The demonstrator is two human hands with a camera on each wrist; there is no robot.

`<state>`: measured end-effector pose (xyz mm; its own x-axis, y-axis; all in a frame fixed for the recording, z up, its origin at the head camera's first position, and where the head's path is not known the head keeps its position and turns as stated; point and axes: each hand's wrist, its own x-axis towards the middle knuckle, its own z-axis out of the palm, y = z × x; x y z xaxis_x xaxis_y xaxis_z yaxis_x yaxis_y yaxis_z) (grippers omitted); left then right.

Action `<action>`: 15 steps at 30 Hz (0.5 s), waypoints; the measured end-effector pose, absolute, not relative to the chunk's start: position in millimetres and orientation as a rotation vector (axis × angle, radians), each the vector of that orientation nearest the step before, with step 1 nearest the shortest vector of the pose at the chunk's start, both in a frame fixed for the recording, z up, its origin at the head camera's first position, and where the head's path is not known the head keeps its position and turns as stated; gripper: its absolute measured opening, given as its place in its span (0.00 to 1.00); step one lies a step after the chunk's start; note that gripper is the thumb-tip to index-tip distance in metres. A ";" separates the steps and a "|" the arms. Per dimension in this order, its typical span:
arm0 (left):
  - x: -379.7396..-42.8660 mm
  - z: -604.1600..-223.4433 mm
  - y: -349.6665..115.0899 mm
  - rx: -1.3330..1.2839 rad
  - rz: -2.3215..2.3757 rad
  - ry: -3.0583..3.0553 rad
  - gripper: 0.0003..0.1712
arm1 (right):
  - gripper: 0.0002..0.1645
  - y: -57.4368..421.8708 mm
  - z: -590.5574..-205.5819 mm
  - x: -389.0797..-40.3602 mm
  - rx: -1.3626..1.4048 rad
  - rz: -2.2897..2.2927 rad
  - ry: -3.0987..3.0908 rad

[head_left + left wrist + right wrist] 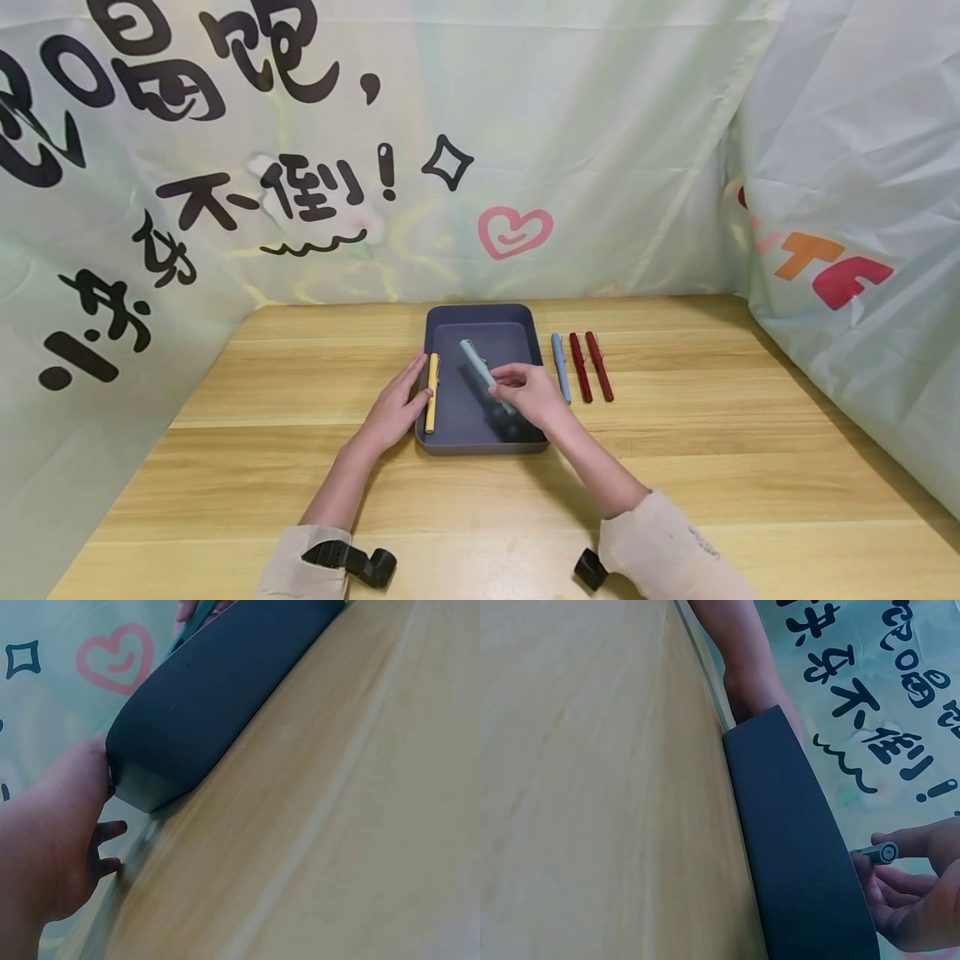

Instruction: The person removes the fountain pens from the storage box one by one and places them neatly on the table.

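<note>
In the head view, a dark blue-grey tray (480, 448) lies on the table. A yellow pen (432, 400) lies inside, along its left wall. My left hand (393, 407) holds the tray's left side, with the thumb over the rim by the yellow pen and the fingers along the outer wall. Above the tray floor, my right hand (528, 393) pinches a pale blue-grey pen (477, 362) between thumb and fingers, tilted with its upper end pointing away to the left. The right wrist view shows this pen's round end (887, 853) at the fingertips.
Right of the tray, a blue pen (560, 367) and two dark red pens (581, 367) lie side by side on the wooden table (675, 467). A printed cloth (600, 150) hangs behind the table and along both sides.
</note>
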<state>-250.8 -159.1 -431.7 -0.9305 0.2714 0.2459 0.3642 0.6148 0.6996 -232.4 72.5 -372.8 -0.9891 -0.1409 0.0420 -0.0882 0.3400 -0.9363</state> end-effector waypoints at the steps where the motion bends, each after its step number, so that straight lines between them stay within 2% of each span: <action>1: -250.8 -431.6 -158.9 -0.532 -1.218 -2.723 0.33 | 0.13 73.7 -372.3 -232.3 -0.212 -1.758 2.539; 15: -251.2 -433.2 -159.0 -0.549 -1.213 -2.721 0.33 | 0.15 96.6 -367.3 -231.7 -0.202 -1.738 2.566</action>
